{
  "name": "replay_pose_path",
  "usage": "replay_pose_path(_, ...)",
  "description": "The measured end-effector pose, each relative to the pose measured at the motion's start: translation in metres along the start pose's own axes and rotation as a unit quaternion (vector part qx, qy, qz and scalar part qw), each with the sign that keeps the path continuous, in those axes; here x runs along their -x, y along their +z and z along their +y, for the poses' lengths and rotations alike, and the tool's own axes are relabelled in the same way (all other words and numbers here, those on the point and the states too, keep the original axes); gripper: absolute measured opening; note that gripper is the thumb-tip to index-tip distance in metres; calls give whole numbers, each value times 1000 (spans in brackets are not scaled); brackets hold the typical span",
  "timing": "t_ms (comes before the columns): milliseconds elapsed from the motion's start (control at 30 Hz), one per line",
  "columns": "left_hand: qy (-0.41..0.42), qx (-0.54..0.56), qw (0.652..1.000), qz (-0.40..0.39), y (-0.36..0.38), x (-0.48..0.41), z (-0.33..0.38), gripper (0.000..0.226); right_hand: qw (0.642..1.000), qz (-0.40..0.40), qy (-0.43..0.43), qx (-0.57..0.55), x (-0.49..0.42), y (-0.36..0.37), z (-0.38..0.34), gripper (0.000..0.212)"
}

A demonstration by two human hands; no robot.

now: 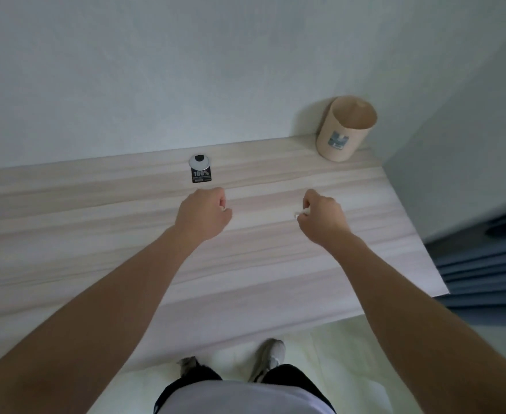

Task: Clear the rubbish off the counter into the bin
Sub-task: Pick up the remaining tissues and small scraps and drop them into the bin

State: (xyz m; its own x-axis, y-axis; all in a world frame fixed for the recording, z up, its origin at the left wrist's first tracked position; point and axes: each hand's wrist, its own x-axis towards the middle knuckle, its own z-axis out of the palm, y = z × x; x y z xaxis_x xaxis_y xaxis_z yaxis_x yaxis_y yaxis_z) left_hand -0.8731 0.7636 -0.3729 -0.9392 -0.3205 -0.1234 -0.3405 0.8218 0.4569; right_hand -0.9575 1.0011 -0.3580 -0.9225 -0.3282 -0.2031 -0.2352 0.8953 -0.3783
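Note:
Both of my hands hover over the pale wooden counter (96, 222). My left hand (205, 212) is curled into a fist, and a tiny white scrap shows at its fingers. My right hand (320, 215) is closed on a small white scrap of rubbish (299, 213) that sticks out on its left side. A beige round bin (343, 130) with a blue label stands open at the counter's back right corner, well beyond my right hand. Just beyond my left hand, a black tag marked "100%" (201, 175) lies by the wall.
A grey round cable cap (199, 162) sits in the counter right behind the tag. The pale wall runs along the back. The counter's right edge drops to a blue curtain (484, 264). My shoes show on the floor below the front edge.

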Motion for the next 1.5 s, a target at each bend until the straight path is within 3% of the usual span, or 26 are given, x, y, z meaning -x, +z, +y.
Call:
replay_pose_path(233, 21, -6, 1000, -3, 37, -6, 66, 10, 1000, 9, 2, -10, -1, -17, 83, 35)
replay_pose_path(433, 48, -17, 998, -29, 57, -18, 85, 18, 1000, -14, 11, -7, -12, -4, 115, 21)
replay_pose_path(533, 68, -10, 997, -40, 73, -31, 80, 31, 999, -31, 33, -14, -20, 11, 122, 18)
replay_pose_path(733, 98, -13, 992, -81, 105, -61, 62, 60, 995, -76, 66, 3, -30, 40, 125, 42)
replay_pose_path(1133, 109, -51, 984, -130, 137, -102, 67, 68, 991, -118, 58, -37, -64, 64, 133, 66)
replay_pose_path(1500, 111, -53, 974, -190, 179, -127, 91, 81, 986, -154, 50, -41, -87, 65, 162, 64)
